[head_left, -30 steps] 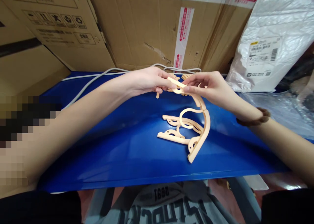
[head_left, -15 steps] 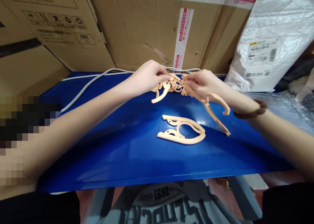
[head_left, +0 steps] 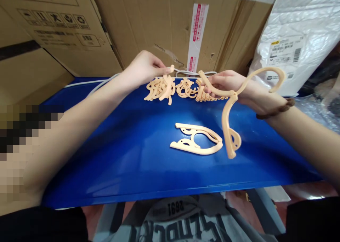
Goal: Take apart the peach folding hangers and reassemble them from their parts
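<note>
While the blue desk (head_left: 119,157) lies below my fingers, my right hand (head_left: 228,84) has them clamped on a curved beige hanger piece (head_left: 230,123) that dangles down from them. My left hand (head_left: 143,67) pinches one small piece (head_left: 170,69) above the pile (head_left: 160,88). Another hanger piece (head_left: 198,143) lies flat, below both hands.

1. Blue tabletop (head_left: 127,157), glossy.
2. Cardboard boxes (head_left: 148,26), stacked behind the tabletop, one sealed with red-printed white tape (head_left: 196,33).
3. White cable (head_left: 87,83), lying along the far edge.
4. White plastic parcel (head_left: 300,33) bearing a barcode label (head_left: 284,51), far right.
</note>
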Tool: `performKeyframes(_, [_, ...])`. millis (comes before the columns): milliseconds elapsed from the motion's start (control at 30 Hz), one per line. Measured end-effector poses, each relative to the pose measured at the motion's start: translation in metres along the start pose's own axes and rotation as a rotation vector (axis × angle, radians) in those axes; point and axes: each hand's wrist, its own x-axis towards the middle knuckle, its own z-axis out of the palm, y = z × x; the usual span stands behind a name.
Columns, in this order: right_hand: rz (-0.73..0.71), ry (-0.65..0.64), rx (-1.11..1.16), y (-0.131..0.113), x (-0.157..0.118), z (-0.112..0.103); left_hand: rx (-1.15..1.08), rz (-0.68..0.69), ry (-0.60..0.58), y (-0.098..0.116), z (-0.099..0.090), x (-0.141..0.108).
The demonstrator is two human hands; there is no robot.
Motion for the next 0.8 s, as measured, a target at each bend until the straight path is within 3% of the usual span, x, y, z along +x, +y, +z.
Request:
performKeyframes(67, [0.059,-0.057,0.157,0.0,-0.001,-0.001,0.005,-0.122,0.074,-0.02,0.002,0.013])
performKeyframes(100, [0.087,-0.084,0.242,-0.001,-0.002,0.0,0.002,-0.142,0.007,-0.031,0.005,0.02])
performKeyframes(200, [0.108,-0.023,0.413,-0.011,-0.009,0.008,0.088,-0.206,0.019,-0.054,0.016,0.031])
performKeyframes(267, [0.103,0.032,0.463,-0.018,-0.014,0.013,0.169,-0.188,0.054,-0.058,0.023,0.031])
performKeyframes(400, [0.087,0.169,0.577,-0.021,-0.019,0.017,0.177,0.025,0.092,-0.031,0.029,0.016])
performKeyframes(467, [0.072,0.293,0.638,-0.017,-0.018,0.014,0.032,0.079,-0.054,-0.006,0.03,0.004])
performKeyframes(567, [-0.048,0.566,0.591,-0.006,-0.016,0.007,-0.272,0.05,-0.419,0.026,0.03,-0.013])
performKeyframes(633, [-0.125,0.661,0.53,0.002,-0.015,0.001,-0.444,-0.006,-0.522,0.037,0.03,-0.019])
performKeyframes(800, [-0.162,0.468,0.336,0.014,-0.018,-0.012,-0.72,-0.102,-0.472,0.038,0.033,-0.021])
